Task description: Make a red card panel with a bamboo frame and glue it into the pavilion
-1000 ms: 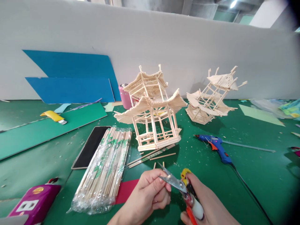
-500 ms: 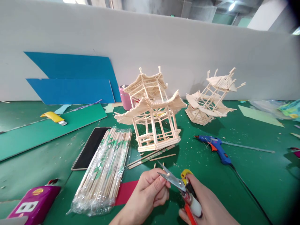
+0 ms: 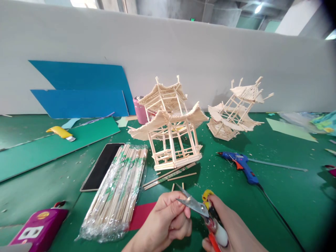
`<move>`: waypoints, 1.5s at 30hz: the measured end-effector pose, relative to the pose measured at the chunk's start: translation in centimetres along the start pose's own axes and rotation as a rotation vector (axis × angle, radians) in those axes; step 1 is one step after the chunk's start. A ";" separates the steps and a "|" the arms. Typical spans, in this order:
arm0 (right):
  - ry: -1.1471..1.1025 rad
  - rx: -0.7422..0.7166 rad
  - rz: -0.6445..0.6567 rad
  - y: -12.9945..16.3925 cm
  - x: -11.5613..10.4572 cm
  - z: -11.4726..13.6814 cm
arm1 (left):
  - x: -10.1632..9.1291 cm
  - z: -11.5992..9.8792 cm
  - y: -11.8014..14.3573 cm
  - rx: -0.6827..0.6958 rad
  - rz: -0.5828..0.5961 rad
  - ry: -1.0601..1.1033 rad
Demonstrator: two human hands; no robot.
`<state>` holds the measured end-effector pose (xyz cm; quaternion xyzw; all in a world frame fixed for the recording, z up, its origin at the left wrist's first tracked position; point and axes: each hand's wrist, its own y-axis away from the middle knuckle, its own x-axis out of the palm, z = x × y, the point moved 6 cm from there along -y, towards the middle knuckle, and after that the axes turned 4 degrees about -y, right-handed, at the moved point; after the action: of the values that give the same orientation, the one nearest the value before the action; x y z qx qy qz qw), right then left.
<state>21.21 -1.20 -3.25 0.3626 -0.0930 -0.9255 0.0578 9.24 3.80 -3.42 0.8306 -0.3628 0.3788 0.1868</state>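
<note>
My right hand (image 3: 231, 224) is wrapped round the handles of metal-bladed scissors (image 3: 196, 206), whose grips show yellow, white and orange. The blades stand slightly apart and point up and left. My left hand (image 3: 172, 218) is closed in a pinch beside the blades, on a small piece of wooden stick (image 3: 188, 198) whose pale end shows between them. Most of that piece is hidden by the fingers and blades. Just beyond the hands stands a two-tiered stick pavilion (image 3: 172, 140), with loose chopsticks (image 3: 168, 177) lying at its base.
A plastic bag of chopsticks (image 3: 118, 192) overlaps a phone (image 3: 101, 168) on the left. On the right lies a blue glue gun (image 3: 241, 164) with its cord. A second stick pavilion (image 3: 236, 108) leans behind it. A yellow utility knife (image 3: 60, 132) and purple device (image 3: 39, 229) lie left.
The hands and scissors stay almost in place. My left hand's lower fingers have shifted slightly to the right, and the view has tilted a little.
</note>
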 end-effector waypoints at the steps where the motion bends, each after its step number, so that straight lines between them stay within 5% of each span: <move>1: -0.002 -0.012 -0.011 -0.1 -0.1 0.0 | 0.0 0.0 0.0 0.002 0.002 0.010; 6: -0.027 0.010 0.067 -0.6 0.2 -0.6 | -0.5 0.0 -0.1 -0.015 -0.077 -0.074; 12: -0.002 0.044 0.091 -0.7 0.4 -0.9 | -1.7 -0.8 0.3 0.086 -0.262 -0.551; 21: 0.014 0.063 0.073 -0.1 0.1 0.1 | -0.4 0.0 0.1 0.034 -0.041 -0.042; 30: 0.013 -0.027 -0.016 0.0 -0.5 0.7 | 0.5 0.0 0.2 0.008 0.039 0.091; 37: -0.026 -0.046 0.075 -0.2 0.2 -0.3 | 0.5 0.1 0.1 -0.061 0.097 0.121; 42: 0.040 -0.021 0.026 -0.3 0.1 -0.5 | -0.4 -0.5 -0.1 0.016 -0.044 -0.132; 45: -0.005 0.007 0.009 0.0 0.1 -0.7 | -0.5 -1.8 0.2 0.124 -0.168 -0.572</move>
<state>21.55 -1.32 -3.82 0.3600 -0.0978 -0.9258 0.0606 7.94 4.91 -2.66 0.9406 -0.3067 0.1343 0.0567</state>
